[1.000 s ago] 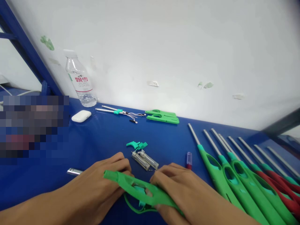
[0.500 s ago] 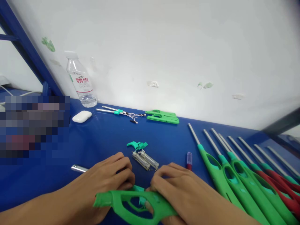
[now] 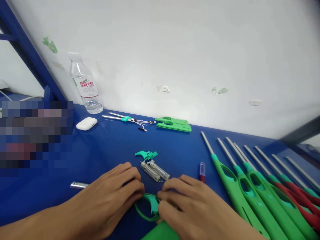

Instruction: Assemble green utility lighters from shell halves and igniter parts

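Now that the green shell (image 3: pixel 162 232) has dropped lower, the teal trigger (image 3: pixel 153 202) in the green handle (image 3: pixel 147 218) is probably easier to reach. The left hand (image 3: pixel 117 190) pinches one end with curled fingers; the right hand (image 3: pixel 192 206) closes over the other.

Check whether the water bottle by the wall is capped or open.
Capped: the water bottle has a white cap on its top. Whether it's screwed tight, I cannot tell.
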`<action>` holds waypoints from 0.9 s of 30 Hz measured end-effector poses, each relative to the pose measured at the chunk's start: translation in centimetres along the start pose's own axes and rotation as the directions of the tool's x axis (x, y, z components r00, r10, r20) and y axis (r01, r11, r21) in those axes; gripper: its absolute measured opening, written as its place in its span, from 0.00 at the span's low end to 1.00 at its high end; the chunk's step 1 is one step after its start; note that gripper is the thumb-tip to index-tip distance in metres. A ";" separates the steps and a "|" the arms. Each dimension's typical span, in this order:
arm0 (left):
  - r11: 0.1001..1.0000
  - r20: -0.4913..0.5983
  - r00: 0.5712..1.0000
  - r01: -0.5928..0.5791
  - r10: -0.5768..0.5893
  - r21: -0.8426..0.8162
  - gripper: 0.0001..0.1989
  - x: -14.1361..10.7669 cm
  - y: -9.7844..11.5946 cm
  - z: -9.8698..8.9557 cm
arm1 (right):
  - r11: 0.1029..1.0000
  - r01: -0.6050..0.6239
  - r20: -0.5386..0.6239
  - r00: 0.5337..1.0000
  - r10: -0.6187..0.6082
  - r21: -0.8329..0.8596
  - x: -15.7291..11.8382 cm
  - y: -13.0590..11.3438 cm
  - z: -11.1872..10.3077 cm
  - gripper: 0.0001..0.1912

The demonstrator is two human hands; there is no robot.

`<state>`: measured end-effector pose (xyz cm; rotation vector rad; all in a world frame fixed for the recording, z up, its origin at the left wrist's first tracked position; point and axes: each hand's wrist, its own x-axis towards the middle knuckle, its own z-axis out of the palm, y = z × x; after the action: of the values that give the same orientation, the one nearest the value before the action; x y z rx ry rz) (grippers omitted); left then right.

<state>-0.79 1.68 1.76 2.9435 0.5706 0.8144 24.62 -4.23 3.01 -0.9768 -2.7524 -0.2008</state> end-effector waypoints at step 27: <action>0.973 -0.076 0.976 0.192 -0.203 -0.130 0.11 0.1 -0.4 -1.0 | 0.854 -0.473 0.056 0.879 0.473 0.217 -2.2 1.3 -1.3 0.18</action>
<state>-1.37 2.02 2.58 2.6974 0.7757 0.9254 27.35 -4.78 3.76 -1.5364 -2.3646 0.1895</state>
